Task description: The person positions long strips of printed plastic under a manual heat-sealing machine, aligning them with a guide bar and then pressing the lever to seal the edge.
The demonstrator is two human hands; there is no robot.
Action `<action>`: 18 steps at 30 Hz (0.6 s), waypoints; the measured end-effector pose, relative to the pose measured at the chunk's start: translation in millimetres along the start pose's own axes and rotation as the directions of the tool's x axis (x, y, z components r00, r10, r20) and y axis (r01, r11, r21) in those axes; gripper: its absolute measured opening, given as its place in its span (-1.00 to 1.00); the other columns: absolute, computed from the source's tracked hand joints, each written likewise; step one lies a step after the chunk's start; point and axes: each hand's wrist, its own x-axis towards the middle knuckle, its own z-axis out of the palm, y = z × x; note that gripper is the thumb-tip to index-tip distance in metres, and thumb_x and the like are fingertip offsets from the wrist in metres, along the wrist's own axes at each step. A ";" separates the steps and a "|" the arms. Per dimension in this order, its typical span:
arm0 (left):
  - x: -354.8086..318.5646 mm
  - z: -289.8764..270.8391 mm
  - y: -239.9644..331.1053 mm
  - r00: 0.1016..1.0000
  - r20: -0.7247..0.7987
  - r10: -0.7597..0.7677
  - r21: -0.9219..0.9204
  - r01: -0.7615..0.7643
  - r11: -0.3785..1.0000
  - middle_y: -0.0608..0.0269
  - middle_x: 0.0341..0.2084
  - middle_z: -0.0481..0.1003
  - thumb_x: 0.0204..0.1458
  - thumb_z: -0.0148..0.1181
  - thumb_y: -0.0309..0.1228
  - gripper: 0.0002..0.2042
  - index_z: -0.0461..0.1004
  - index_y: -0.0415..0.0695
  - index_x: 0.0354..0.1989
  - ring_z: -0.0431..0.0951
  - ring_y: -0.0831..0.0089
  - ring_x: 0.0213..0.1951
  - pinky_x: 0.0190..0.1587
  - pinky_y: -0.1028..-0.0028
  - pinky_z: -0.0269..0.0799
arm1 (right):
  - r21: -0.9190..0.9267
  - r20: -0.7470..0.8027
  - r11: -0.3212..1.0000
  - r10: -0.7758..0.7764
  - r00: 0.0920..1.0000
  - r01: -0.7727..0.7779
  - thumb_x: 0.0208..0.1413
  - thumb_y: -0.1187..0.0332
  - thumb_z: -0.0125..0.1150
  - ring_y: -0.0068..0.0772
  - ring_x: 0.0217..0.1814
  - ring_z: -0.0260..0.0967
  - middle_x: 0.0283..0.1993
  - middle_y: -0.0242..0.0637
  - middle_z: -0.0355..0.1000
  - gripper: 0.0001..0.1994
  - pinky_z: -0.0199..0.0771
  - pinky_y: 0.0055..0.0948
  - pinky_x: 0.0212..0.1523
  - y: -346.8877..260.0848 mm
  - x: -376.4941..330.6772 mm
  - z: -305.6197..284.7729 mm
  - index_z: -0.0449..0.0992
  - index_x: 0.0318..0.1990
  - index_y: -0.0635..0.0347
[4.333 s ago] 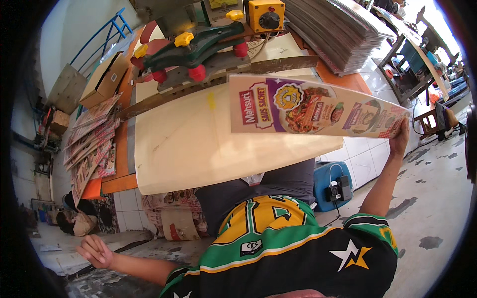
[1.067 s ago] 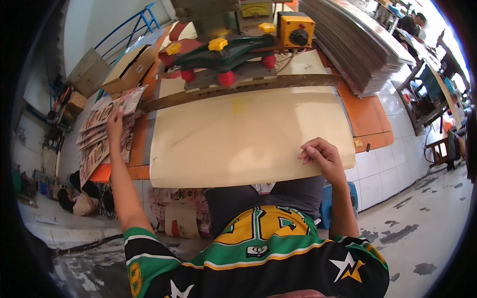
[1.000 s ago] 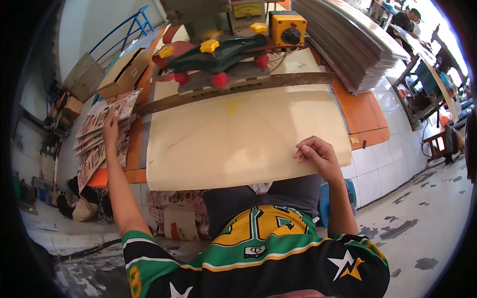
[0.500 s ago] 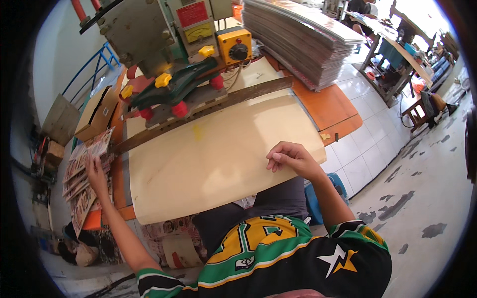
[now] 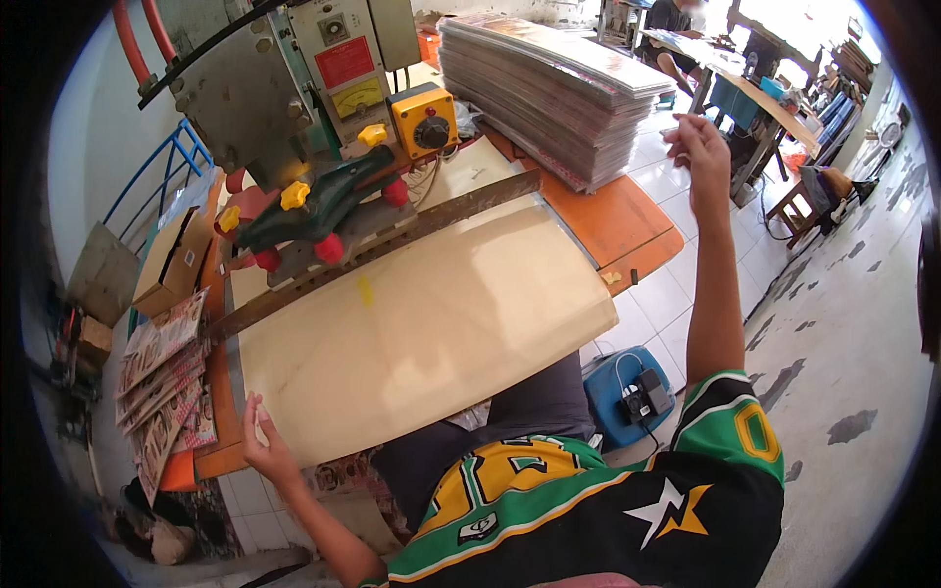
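Observation:
A wide beige sheet (image 5: 421, 323) covers the work surface in front of me, with a faint yellow mark near its far edge. My left hand (image 5: 267, 441) is at the sheet's near left corner, fingers extended and apart, with nothing visible in it. Raised high on the right, my right hand (image 5: 701, 157) is off the sheet, its fingers loosely bent and holding nothing I can see. Beyond the sheet stands a press machine with a dark green clamp frame (image 5: 319, 206), yellow knobs and red feet, behind a long metal bar (image 5: 392, 245).
A tall stack of flat clear-covered sheets (image 5: 559, 108) stands on the orange table (image 5: 627, 230). Loose printed pieces (image 5: 162, 377) lie piled at the left, near a cardboard box (image 5: 174, 260). A blue stool (image 5: 613, 392) holds a black device. Another person (image 5: 676, 39) sits far back right.
My left hand has left the printed pieces and come to the sheet's near left corner. My right hand has risen from above the sheet to the far right.

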 end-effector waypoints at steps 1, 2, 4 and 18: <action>-3.8 3.0 -6.1 1.000 0.018 0.003 -0.016 -0.002 1.000 0.04 0.04 0.55 0.34 0.01 -0.40 -0.67 0.48 -0.32 0.16 0.52 0.33 0.10 0.21 0.34 0.36 | -0.091 -0.068 0.996 -0.023 0.997 0.017 0.33 0.21 0.13 -0.66 -0.39 0.38 -0.29 -0.35 0.53 -0.70 0.33 -0.63 -0.37 4.3 19.2 -8.5 0.52 0.01 0.26; -7.1 5.4 -11.3 1.000 0.016 -0.011 -0.032 0.011 0.999 0.03 0.04 0.55 0.34 0.01 -0.39 -0.67 0.47 -0.31 0.16 0.52 0.32 0.10 0.20 0.34 0.36 | -0.119 -0.095 0.993 -0.023 0.995 0.011 0.32 0.20 0.14 -0.66 -0.40 0.38 -0.29 -0.35 0.53 -0.70 0.34 -0.63 -0.39 7.3 35.4 -12.0 0.53 0.01 0.25; -9.9 10.3 -18.1 0.999 0.015 -0.037 -0.066 0.038 0.997 0.03 0.05 0.55 0.34 0.01 -0.38 -0.66 0.47 -0.31 0.17 0.52 0.31 0.11 0.20 0.34 0.36 | -0.178 -0.153 0.984 -0.026 0.988 -0.001 0.31 0.19 0.15 -0.65 -0.41 0.39 -0.29 -0.33 0.54 -0.69 0.36 -0.61 -0.43 10.1 65.0 -17.4 0.53 0.02 0.24; -21.2 25.3 -23.6 0.996 -0.026 -0.081 -0.040 0.080 0.996 0.10 -0.12 0.58 0.32 0.06 -0.38 -0.70 0.54 -0.30 0.08 0.56 0.34 -0.05 0.07 0.39 0.42 | -0.542 -0.106 0.840 -0.058 0.993 -0.009 0.17 0.05 0.31 -0.63 -0.52 0.38 -0.38 -0.35 0.54 -0.60 0.31 -0.57 -0.53 48.2 137.2 -33.6 0.60 -0.17 0.28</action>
